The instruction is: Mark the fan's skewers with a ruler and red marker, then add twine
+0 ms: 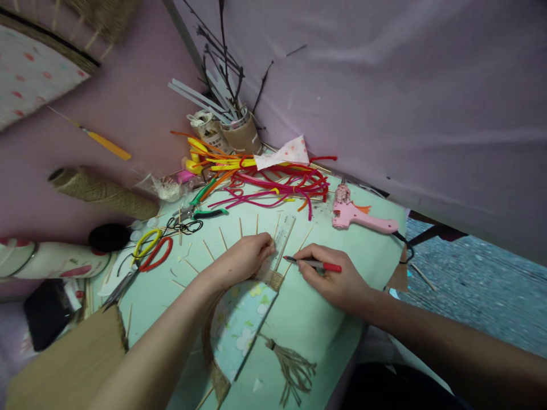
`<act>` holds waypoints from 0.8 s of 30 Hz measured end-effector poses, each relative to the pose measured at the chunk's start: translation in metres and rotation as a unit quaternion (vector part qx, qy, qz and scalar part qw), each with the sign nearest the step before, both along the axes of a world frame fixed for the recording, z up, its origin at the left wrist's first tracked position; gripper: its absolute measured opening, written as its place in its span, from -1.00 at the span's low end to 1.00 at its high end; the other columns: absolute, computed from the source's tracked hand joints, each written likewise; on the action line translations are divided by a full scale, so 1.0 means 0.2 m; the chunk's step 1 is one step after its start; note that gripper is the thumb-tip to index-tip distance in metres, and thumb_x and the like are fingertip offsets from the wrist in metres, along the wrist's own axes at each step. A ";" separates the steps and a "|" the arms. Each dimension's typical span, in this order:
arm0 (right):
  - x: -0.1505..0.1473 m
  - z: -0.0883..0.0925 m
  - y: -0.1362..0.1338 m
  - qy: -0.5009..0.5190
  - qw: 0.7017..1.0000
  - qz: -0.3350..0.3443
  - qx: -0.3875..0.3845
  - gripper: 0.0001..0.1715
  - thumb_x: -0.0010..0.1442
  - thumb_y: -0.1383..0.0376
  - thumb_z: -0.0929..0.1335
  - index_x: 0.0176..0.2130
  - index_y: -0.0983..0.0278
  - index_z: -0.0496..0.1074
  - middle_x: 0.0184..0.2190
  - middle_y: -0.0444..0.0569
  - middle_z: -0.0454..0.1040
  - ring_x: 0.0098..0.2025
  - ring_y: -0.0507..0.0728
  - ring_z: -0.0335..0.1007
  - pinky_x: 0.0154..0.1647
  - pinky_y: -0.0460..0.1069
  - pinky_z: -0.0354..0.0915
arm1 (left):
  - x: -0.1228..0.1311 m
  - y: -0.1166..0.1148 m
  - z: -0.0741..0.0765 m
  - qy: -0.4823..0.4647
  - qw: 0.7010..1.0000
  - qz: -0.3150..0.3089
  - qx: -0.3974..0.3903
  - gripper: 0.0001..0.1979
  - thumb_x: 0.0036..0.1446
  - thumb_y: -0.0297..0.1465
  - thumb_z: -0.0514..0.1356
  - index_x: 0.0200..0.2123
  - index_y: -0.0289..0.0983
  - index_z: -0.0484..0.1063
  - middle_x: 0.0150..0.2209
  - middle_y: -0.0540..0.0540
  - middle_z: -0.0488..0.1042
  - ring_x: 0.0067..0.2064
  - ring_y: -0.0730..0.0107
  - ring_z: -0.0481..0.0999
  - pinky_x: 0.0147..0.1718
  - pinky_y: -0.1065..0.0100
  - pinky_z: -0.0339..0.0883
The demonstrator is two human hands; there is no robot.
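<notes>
My left hand (252,256) is closed around the lower part of a clear plastic ruler (285,238), holding it along a thin wooden stick. In my right hand (331,279) is a red pen (318,264), its tip close to the ruler and the sticks. Below both hands lies a half-round piece covered in blue floral fabric (243,324), edged with twine, with several thin sticks (223,238) fanning out from its curved side. A twine tassel (293,364) rests beside its straight edge.
A pink glue gun (361,219) lies at the right near the table's edge. Coloured pipe cleaners (273,185) are heaped at the back, before a jar of twigs (241,134). Scissors (141,259), green-handled pliers (200,205), a twine roll (102,191) and cardboard (68,364) sit left.
</notes>
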State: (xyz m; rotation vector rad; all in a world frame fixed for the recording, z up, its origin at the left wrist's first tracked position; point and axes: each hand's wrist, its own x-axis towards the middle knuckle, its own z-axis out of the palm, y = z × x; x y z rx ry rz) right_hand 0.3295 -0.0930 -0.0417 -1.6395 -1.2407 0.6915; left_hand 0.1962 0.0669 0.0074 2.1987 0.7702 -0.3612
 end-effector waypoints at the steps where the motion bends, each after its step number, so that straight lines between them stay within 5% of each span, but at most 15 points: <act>1: 0.00 0.00 0.00 0.003 1.000 -0.002 0.000 -0.86 0.16 0.35 0.29 -0.28 0.23 0.45 -0.43 -0.13 0.49 -0.37 0.06 0.42 -0.35 -0.09 0.28 | 0.00 0.00 0.00 -0.001 1.000 0.000 0.002 -0.78 0.17 -0.29 -0.03 -0.42 -0.24 0.32 -0.49 -0.02 0.43 -0.47 0.40 0.32 -0.46 0.40 0.16; 18: 0.01 0.00 -0.03 0.016 0.999 -0.040 0.028 -0.87 0.16 0.34 0.30 -0.28 0.23 0.45 -0.45 -0.13 0.52 -0.43 0.04 0.42 -0.40 -0.09 0.30 | 0.00 0.00 0.00 0.017 1.000 0.014 -0.023 -0.78 0.18 -0.26 -0.03 -0.40 -0.24 0.30 -0.52 -0.01 0.41 -0.50 0.42 0.33 -0.52 0.41 0.14; 24: 0.01 0.00 -0.14 -0.030 0.993 0.034 0.111 -0.86 0.18 0.39 0.29 -0.25 0.24 0.42 -0.43 -0.10 0.50 -0.41 0.03 0.43 -0.38 -0.09 0.32 | -0.02 -0.01 0.00 0.008 0.995 0.041 -0.095 -0.79 0.19 -0.26 -0.05 -0.40 -0.22 0.25 -0.55 0.04 0.37 -0.57 0.48 0.27 -0.59 0.45 0.11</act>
